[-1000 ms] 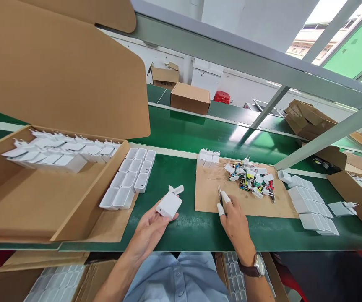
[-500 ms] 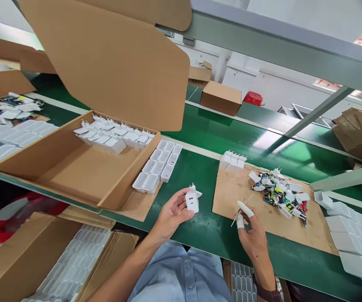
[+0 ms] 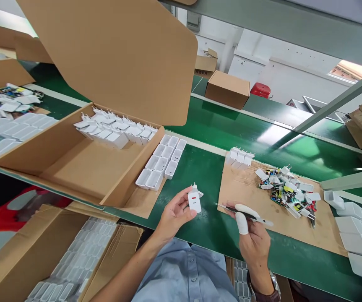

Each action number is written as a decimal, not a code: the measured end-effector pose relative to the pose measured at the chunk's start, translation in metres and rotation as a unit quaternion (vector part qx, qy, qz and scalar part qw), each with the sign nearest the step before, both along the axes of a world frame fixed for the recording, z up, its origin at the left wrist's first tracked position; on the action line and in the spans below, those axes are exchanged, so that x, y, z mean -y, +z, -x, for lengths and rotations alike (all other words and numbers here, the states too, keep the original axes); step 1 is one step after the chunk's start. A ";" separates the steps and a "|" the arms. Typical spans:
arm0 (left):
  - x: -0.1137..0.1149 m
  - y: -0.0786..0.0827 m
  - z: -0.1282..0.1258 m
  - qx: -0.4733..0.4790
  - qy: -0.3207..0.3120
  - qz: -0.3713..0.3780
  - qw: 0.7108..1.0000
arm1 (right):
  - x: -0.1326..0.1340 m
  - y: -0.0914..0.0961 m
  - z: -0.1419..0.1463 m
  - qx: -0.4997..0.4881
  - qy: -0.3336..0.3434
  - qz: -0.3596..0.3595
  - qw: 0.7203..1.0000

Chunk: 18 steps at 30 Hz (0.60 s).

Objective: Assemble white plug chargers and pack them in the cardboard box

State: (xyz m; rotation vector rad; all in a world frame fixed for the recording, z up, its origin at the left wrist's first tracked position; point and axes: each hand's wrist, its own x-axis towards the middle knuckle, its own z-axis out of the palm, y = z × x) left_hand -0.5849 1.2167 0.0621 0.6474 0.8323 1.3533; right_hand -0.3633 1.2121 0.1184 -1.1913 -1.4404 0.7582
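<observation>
My left hand (image 3: 176, 212) grips a white plug charger (image 3: 194, 202) with a red port and a dark port on its face. Its prongs point up, and a pale flap-like part sticks out behind it. To the right, my right hand (image 3: 251, 235) wears white finger covers on thumb and forefinger. Those fingers pinch a pair of tweezers (image 3: 246, 214), whose thin tips point left at the charger without touching it. Beyond that hand, a pile of circuit boards and white plastic parts (image 3: 289, 188) lies on a cardboard sheet (image 3: 234, 188).
An open cardboard box (image 3: 118, 191) with rows of chargers stands left. Beside it are open white housings (image 3: 155, 178). Several chargers (image 3: 240, 157) stand at the sheet's back edge. White housings (image 3: 357, 235) are stacked far right. A box of clear trays (image 3: 74, 247) sits below the bench.
My right hand has turned the tweezers from steeply upright to nearly level, tips now toward the charger. The charger stays in my left hand. The whole view has shifted slightly.
</observation>
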 end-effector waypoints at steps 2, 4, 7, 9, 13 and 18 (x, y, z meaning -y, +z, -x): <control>-0.001 -0.001 -0.001 0.000 0.001 -0.007 1.000 | 0.001 0.007 0.012 -0.029 0.028 -0.002 0.999; -0.002 -0.002 -0.001 0.000 0.002 -0.014 1.000 | 0.001 0.012 0.020 -0.040 0.063 -0.020 0.997; -0.002 -0.003 -0.001 0.001 0.003 -0.014 1.000 | 0.000 0.013 0.024 -0.049 0.124 -0.046 0.990; -0.002 -0.002 -0.001 -0.005 0.000 -0.008 1.000 | 0.001 0.012 0.026 -0.070 0.142 -0.035 0.987; -0.002 0.001 -0.001 -0.031 -0.001 -0.002 1.000 | 0.004 0.010 0.033 -0.132 0.113 0.005 0.985; -0.001 0.004 -0.004 -0.058 0.016 -0.009 0.998 | 0.006 0.008 0.034 -0.100 0.077 0.006 0.992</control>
